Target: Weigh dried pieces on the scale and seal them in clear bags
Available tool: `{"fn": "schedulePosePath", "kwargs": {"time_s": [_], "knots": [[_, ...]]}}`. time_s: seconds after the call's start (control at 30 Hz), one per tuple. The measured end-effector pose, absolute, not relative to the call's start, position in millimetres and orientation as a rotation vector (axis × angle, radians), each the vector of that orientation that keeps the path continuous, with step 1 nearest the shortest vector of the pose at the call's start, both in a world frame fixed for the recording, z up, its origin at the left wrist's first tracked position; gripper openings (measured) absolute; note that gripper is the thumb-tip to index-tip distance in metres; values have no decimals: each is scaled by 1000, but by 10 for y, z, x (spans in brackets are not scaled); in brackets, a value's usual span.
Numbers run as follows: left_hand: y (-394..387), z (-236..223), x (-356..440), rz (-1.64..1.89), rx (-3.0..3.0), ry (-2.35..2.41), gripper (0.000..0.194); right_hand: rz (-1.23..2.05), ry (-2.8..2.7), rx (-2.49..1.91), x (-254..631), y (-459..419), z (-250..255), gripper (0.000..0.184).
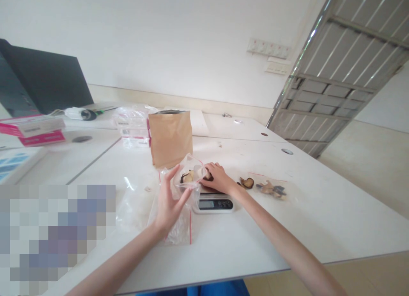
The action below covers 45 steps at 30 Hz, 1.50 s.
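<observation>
My left hand [168,204] grips a clear zip bag [197,170], thumb and fingers spread around its mouth. Pale, dark-edged dried slices [188,176], perhaps mushroom, lie inside it. At the bag's opening, my right hand [220,179] is closed on a dark-rimmed dried slice [208,175]. Below it is a small digital scale [214,205], its top partly hidden by my hand. Right of the scale lie loose dried slices [247,183] and a filled zip bag [271,189]. Several flat clear bags [180,231] lie under my left hand.
Behind my hands stands a brown paper pouch [171,138], beside plastic-wrapped boxes [132,125]. Pink-and-white boxes [41,127] and a black computer case [47,80] are at the left. The white table's front edge [319,267] runs near me; a metal gate [335,74] stands right.
</observation>
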<state>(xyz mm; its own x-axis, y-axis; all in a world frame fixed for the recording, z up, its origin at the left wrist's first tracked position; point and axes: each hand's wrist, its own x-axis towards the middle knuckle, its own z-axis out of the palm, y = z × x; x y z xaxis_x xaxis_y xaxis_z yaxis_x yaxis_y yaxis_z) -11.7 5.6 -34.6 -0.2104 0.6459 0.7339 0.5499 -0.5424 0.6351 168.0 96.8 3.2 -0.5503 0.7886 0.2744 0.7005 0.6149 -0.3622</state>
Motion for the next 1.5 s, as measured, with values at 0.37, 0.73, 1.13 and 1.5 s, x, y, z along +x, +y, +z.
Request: {"fn": "schedulePosePath", "kwargs": {"time_s": [0.37, 0.73, 1.13, 1.5], "knots": [[45, -308, -92, 1936, 2214, 1351, 56, 727, -2288, -875, 1732, 559, 934, 58], [48, -280, -83, 1983, 2198, 1394, 50, 1106, -2037, -719, 1570, 436, 1001, 29], [-30, -276, -19, 1853, 1836, 1445, 47, 1055, -2131, -657, 1388, 440, 764, 26], [-114, -201, -6, 1667, 1536, 1100, 60, 837, -2248, -700, 1424, 500, 714, 30]]}}
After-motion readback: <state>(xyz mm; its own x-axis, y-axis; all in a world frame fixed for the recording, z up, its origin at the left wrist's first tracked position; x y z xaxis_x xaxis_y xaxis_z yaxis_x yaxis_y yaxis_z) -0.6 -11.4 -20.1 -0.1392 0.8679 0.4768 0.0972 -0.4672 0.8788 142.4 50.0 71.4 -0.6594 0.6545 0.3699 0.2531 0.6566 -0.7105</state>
